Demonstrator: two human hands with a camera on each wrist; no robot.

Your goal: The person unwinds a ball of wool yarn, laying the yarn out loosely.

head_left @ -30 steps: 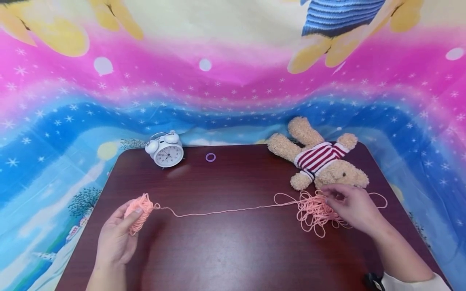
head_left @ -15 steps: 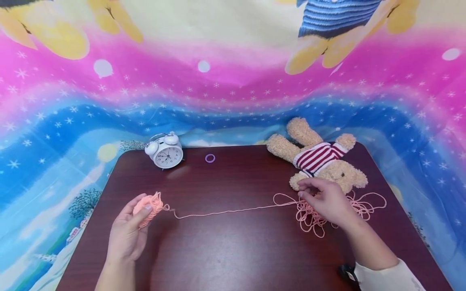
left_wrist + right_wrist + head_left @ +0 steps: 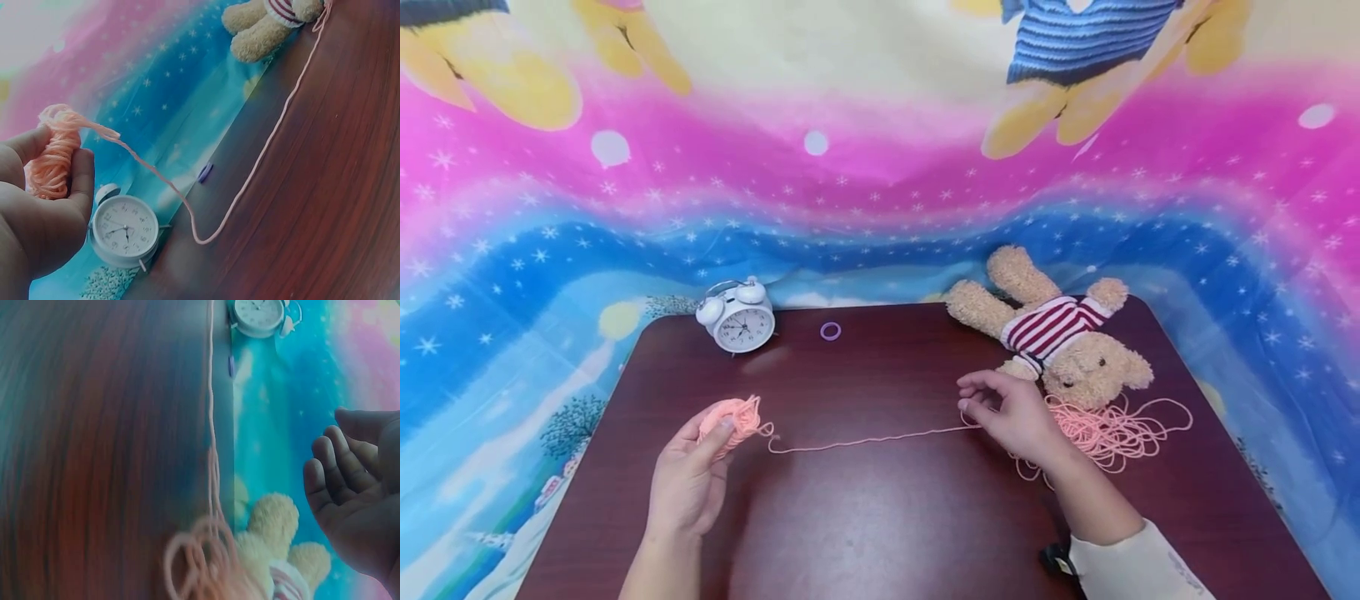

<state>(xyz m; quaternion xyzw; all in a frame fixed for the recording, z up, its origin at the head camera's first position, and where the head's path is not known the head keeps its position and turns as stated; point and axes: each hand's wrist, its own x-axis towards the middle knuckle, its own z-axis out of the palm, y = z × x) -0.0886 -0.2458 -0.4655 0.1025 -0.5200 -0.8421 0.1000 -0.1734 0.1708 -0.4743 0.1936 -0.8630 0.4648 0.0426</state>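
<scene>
- Wound peach yarn bundle (image 3: 739, 421): above L half of dark-red wood-grain desk (image 3: 880, 517), pinched btwn thumb & fingers of L hand (image 3: 688, 479).
- Peach yarn strand (image 3: 865, 440): runs R from bundle, approx. parallel to desk's far edge, to tangled peach yarn pile (image 3: 1101, 429) twd R edge.
- R hand (image 3: 1018, 417): over strand's R end, nearer pile than L hand; fingers loosely curved, gripping nothing.
- Tan plush bear (image 3: 1052, 333): just beyond pile, nr far R corner.
</scene>
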